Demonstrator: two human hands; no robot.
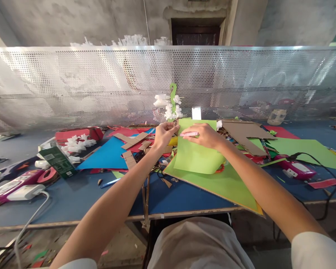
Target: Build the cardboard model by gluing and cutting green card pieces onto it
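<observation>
A light green paper sheet (197, 158) is raised above the table in front of me, its lower part curling toward me. At its upper left edge, my left hand (165, 135) pinches the sheet, with a small brown cardboard piece (174, 122) by the fingertips. My right hand (205, 136) is closed around a slim pink pen-like tool (189, 134) lying across the sheet; its exact kind is unclear. Beneath is a larger green sheet (226, 188). An orange-red handle (220, 169) shows partly behind the raised paper.
Cardboard pieces (245, 132), blue paper (108, 154) and paper scraps crowd the table. White paper flowers (78, 144) lie left, near a green box (57, 160). Purple power strips (296, 168) with cables sit at both sides. A perforated metal screen (95, 86) stands behind.
</observation>
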